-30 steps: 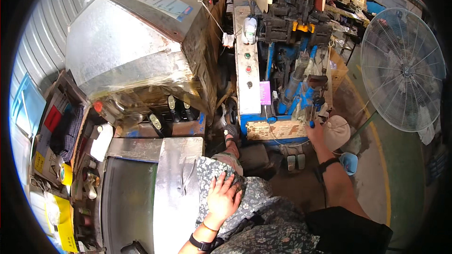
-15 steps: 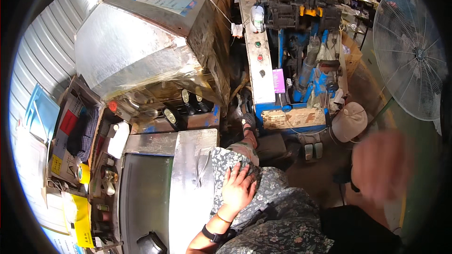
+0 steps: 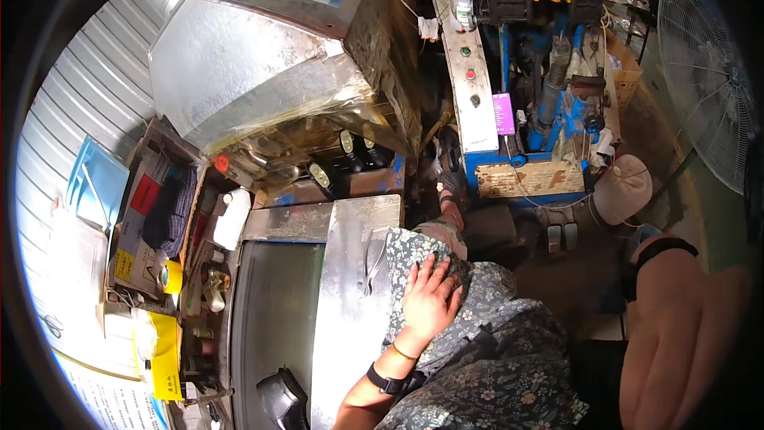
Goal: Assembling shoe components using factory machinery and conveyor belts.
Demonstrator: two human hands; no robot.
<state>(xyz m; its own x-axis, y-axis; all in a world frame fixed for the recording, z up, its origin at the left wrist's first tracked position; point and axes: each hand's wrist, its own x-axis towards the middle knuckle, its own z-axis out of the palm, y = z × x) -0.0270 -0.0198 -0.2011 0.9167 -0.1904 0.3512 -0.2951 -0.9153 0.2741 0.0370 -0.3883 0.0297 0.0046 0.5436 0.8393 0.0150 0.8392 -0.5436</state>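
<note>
My left hand (image 3: 430, 302) lies palm down on the floral cloth (image 3: 509, 374) over my lap, fingers spread, holding nothing. A dark watch-like band and a thin bracelet circle that wrist. At the lower right edge, very near the camera, is my right hand (image 3: 676, 334), with a black band above it. Its fingers stretch downward and nothing shows in them; the fingertips run out of view. Left of my lap, a black shoe (image 3: 282, 400) sits on the dark conveyor belt (image 3: 274, 302), beside a bare metal panel (image 3: 350, 271).
Ahead-left is a large metal hood (image 3: 255, 56) with black shoes (image 3: 350, 151) beneath it. A blue machine (image 3: 549, 111) with a button panel (image 3: 469, 72) stands ahead-right. Near it are a pale plastic jug (image 3: 623, 189), foot pedals (image 3: 562, 237) and a fan (image 3: 708, 72). Shelves hold yellow tape (image 3: 170, 277).
My right hand, blurred before, has moved lower, its fingers now pointing down. The surroundings have shifted rightward in view. My left hand still rests on the cloth. More of the shoe shows.
</note>
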